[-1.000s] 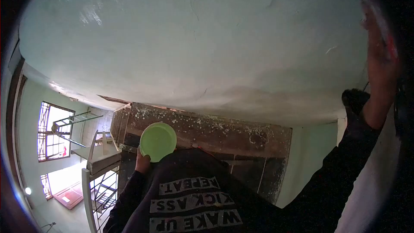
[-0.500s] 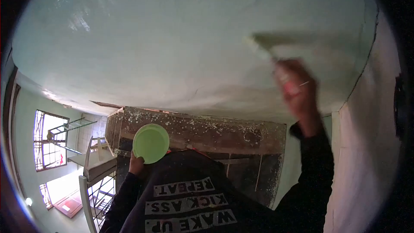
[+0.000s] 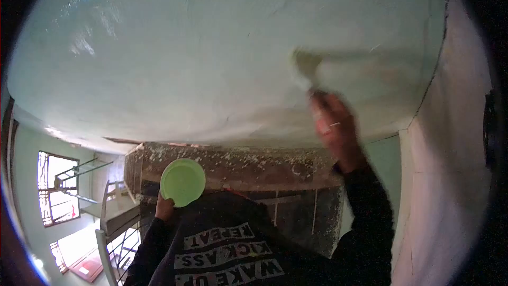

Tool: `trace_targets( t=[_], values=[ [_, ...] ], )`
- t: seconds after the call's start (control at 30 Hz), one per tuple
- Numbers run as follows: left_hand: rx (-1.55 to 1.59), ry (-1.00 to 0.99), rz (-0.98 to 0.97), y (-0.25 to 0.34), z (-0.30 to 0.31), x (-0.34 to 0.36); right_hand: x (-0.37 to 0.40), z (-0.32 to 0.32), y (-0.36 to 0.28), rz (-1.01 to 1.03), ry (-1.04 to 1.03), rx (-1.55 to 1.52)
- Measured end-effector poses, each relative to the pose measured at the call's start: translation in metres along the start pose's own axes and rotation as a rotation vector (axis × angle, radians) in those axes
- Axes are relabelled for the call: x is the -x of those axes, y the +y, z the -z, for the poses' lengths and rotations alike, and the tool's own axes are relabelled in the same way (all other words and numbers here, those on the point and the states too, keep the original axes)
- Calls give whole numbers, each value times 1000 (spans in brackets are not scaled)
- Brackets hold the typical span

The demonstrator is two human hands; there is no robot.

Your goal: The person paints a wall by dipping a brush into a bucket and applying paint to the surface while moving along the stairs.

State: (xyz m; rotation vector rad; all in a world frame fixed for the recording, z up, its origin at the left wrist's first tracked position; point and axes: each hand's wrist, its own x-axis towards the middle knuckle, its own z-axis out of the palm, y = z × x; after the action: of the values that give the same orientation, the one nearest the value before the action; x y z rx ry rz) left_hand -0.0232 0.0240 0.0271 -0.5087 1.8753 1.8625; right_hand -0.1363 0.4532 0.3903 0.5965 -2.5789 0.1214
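My right hand [image 3: 338,126] is wrapped round the handle of a paintbrush [image 3: 307,64], blurred by motion. Its bristles lie against the pale green wall [image 3: 211,47], and a shadow stretches to the right from them. Low on the left, my left hand [image 3: 165,207] grips the rim of a round light-green bowl [image 3: 183,182], thumb over the edge. The bowl's mouth faces the camera, and its inside is a plain light green.
A paint-spattered brown panel [image 3: 238,167] stands behind my body. At the left are a stepladder [image 3: 79,177], a barred window [image 3: 57,188] and a white railing [image 3: 103,249]. A pinkish-white wall [image 3: 439,180] meets the green one along a dark crack at the right.
My right hand and the brush have moved left and slightly down across the wall, with the bristles swinging more upright. My left hand still holds the bowl, and the view has shifted a little.
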Motion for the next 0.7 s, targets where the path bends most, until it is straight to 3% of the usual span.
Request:
trace_targets(
  t=[0.03, 0.07, 0.1, 0.17, 0.2, 0.23, 0.27, 0.37, 0.43, 0.5, 0.57, 0.63, 0.7],
  values=[
    [435, -9, 129, 8, -7, 3, 16, -11, -4, -171, -134, -235],
    [249, -48, -30, 10, -12, -1, 28, -27, -6, -125, -61, -231],
    [272, -59, -52, 13, -14, -2, 36, -38, -12, -70, 10, -228],
    [221, -11, -3, 11, -18, -10, 51, -44, -50, -656, -14, -622],
    [252, -14, -19, -6, -15, -24, 48, -46, -63, -443, 17, -586],
    [150, -54, -156, -24, -10, -37, 44, -46, -77, -239, 42, -552],
    [40, -91, -285, -36, -12, -45, 40, -44, -92, -196, -80, -599],
    [167, -112, -145, -19, -30, -55, 30, -63, -128, -167, -466, -837],
    [400, -212, -175, 13, -48, -44, 41, -108, -144, -79, -502, -853],
    [125, -187, -164, 90, -67, -12, 50, -147, -155, 5, -530, -876],
    [170, -229, -128, 78, -70, -27, 53, -174, -161, 40, -699, -623],
    [216, -270, -100, 59, -74, -43, 80, -205, -156, 57, -570, -597],
    [-179, -283, -403, 50, -75, -49, 90, -214, -159, 78, -439, -564]
  ],
)
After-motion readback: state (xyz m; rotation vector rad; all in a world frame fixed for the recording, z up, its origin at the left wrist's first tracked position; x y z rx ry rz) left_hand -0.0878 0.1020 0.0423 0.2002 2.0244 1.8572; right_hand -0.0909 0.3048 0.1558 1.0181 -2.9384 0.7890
